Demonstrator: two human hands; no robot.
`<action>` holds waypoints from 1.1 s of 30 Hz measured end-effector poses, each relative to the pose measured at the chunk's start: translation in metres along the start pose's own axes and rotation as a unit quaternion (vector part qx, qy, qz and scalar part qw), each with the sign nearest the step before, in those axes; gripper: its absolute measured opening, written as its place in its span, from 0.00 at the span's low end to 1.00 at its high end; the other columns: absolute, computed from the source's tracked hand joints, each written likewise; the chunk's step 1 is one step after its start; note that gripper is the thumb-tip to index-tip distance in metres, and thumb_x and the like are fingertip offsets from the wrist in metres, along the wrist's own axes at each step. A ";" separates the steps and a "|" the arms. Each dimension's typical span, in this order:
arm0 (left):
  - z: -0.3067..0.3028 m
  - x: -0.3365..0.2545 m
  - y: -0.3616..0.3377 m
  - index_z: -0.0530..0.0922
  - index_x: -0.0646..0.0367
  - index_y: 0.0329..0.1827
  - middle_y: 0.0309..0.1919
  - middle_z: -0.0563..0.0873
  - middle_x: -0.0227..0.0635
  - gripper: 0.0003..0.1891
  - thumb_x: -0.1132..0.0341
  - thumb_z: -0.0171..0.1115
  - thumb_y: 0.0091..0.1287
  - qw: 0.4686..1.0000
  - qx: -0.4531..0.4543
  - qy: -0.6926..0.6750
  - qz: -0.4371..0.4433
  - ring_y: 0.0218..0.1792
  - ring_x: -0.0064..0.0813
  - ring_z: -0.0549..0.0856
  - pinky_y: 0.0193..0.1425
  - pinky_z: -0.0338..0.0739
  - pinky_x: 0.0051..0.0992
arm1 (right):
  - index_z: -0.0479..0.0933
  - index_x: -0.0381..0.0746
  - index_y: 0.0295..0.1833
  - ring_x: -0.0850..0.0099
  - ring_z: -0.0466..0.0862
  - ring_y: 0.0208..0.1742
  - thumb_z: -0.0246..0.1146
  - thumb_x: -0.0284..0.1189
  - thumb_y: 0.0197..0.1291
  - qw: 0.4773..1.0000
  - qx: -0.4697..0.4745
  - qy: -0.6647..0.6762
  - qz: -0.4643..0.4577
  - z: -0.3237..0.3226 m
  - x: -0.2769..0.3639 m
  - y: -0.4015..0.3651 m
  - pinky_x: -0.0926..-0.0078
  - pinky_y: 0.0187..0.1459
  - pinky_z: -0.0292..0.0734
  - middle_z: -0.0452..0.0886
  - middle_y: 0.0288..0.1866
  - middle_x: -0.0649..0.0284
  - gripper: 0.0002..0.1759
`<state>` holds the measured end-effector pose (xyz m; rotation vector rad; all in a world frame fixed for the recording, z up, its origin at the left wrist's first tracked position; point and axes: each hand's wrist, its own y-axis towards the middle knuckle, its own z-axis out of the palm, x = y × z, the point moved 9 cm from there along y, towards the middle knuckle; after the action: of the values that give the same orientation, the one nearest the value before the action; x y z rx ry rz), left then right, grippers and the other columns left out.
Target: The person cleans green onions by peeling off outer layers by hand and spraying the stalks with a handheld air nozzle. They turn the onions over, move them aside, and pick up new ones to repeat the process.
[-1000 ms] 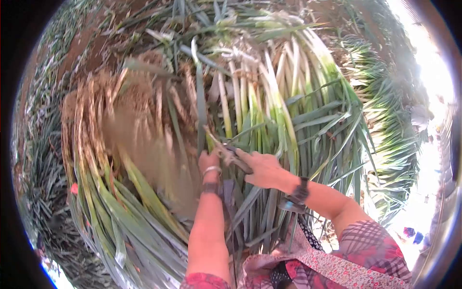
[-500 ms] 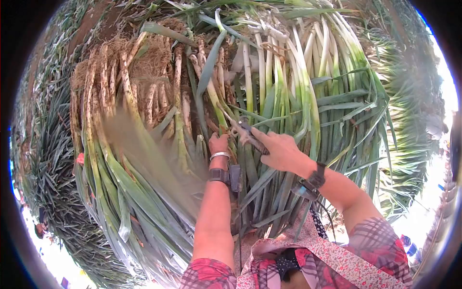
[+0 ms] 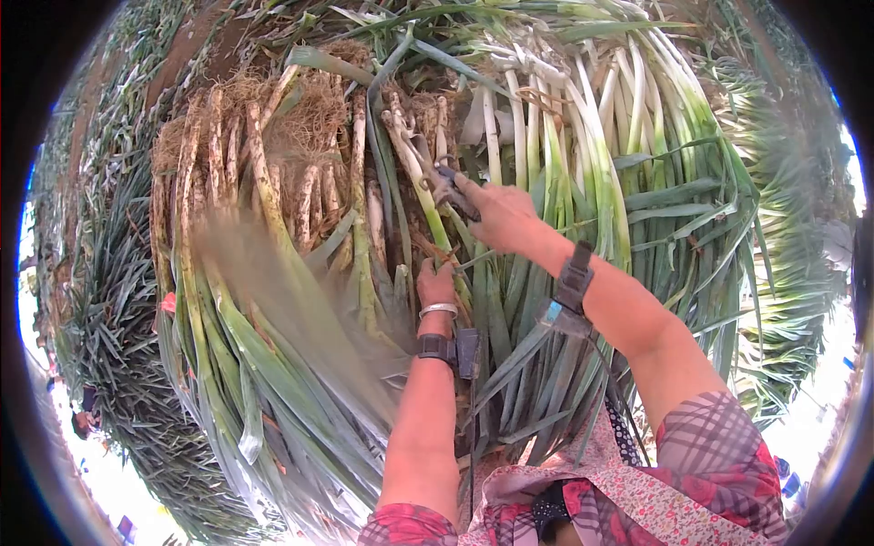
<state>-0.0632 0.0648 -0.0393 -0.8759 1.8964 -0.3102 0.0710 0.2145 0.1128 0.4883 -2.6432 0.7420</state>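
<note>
My left hand (image 3: 435, 282) is closed round the green part of a long onion stalk (image 3: 414, 168) in the middle of the heap. Just above and to the right, my right hand (image 3: 496, 214) grips a dark-handled tool (image 3: 451, 189), whose end lies against the stalk's pale lower part. To the left lie unpeeled stalks (image 3: 264, 173) with brown skins and tangled roots. On the right are cleaner white stalks (image 3: 592, 118) with green leaves. Exactly what shape the tool's end has is hard to make out.
Piles of green leaves (image 3: 118, 300) fill the far left. Another long row of stalks (image 3: 778, 246) runs down the right side. A blurred pale leaf shape crosses the left-centre. Devices are strapped to both my wrists.
My right hand has moved up along the stalk with the tool, farther from my left hand, which stays on the stalk. The whole view has shifted slightly.
</note>
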 end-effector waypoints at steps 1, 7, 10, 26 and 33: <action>-0.002 -0.007 -0.005 0.75 0.70 0.53 0.45 0.81 0.59 0.23 0.64 0.62 0.57 0.999 0.033 -0.023 -0.033 0.49 0.52 0.80 0.54 0.72 0.36 | 0.59 0.43 0.71 0.54 0.80 0.44 0.62 0.32 0.44 1.000 0.001 -0.008 0.007 -0.001 -0.001 0.009 0.59 0.45 0.74 0.79 0.40 0.50 0.43; -0.025 -0.035 -0.040 0.75 0.71 0.51 0.42 0.83 0.52 0.20 0.67 0.60 0.59 0.996 0.044 -0.076 -0.002 0.44 0.43 0.82 0.51 0.72 0.33 | 0.60 0.43 0.70 0.52 0.79 0.44 0.62 0.32 0.43 1.000 0.009 0.024 0.014 -0.008 -0.010 0.021 0.59 0.45 0.74 0.79 0.42 0.49 0.43; -0.039 -0.039 -0.060 0.75 0.70 0.51 0.43 0.83 0.50 0.19 0.67 0.59 0.59 0.990 0.043 -0.136 -0.018 0.45 0.40 0.81 0.52 0.72 0.33 | 0.61 0.43 0.70 0.51 0.79 0.42 0.62 0.31 0.42 0.996 -0.019 0.085 0.007 -0.028 -0.012 -0.017 0.58 0.43 0.73 0.78 0.40 0.50 0.43; -0.042 -0.020 -0.018 0.74 0.73 0.50 0.48 0.78 0.63 0.20 0.64 0.52 0.60 0.990 -0.099 -0.072 -0.073 0.51 0.59 0.76 0.57 0.68 0.42 | 0.63 0.43 0.69 0.52 0.79 0.34 0.61 0.30 0.42 0.992 0.106 0.035 -0.064 -0.003 0.012 -0.130 0.56 0.36 0.72 0.75 0.34 0.52 0.41; -0.045 -0.024 -0.034 0.68 0.67 0.53 0.50 0.76 0.54 0.19 0.73 0.51 0.58 0.989 -0.119 -0.087 -0.032 0.51 0.49 0.77 0.59 0.67 0.37 | 0.63 0.43 0.69 0.52 0.80 0.41 0.62 0.30 0.41 0.997 0.046 0.025 -0.053 -0.002 0.010 -0.076 0.58 0.42 0.73 0.77 0.38 0.51 0.42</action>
<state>-0.0808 0.0505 0.0179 -1.0889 1.7679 -0.0427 0.0937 0.1519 0.1512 0.6209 -2.5230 0.8356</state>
